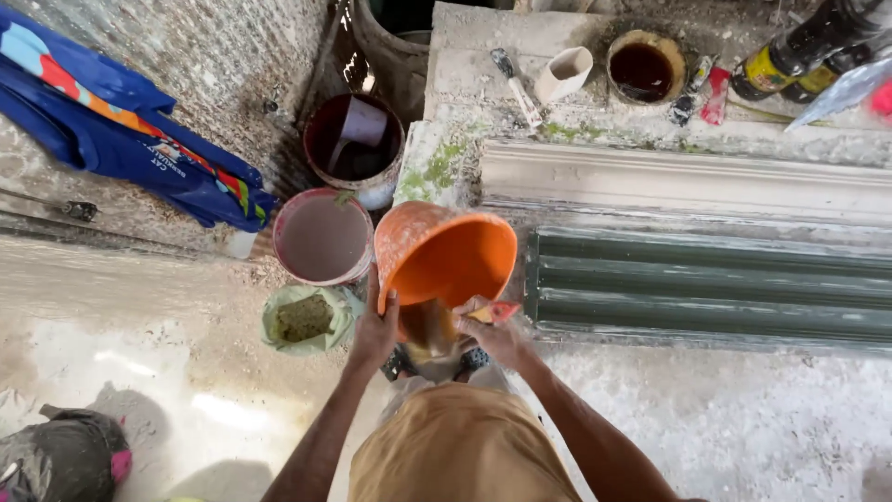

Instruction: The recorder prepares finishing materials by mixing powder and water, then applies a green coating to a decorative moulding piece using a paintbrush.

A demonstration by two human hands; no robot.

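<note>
At the centre of the frame the left hand (pixel 373 330) grips the tilted orange bucket (pixel 446 256) by its rim, mouth facing down toward the person. The right hand (pixel 497 336), just right of the mouth, is closed on a small scraper (pixel 495 312) at the lip.

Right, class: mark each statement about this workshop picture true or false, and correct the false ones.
1. The left hand holds the tilted orange bucket by its rim. True.
2. The right hand is empty. False: its grip is on a small scraper-like tool with a red handle.
3. A bucket of pale grey liquid stands left of the orange bucket. True.
4. The green mould lies on the person's left. False: it lies to the right.
</note>
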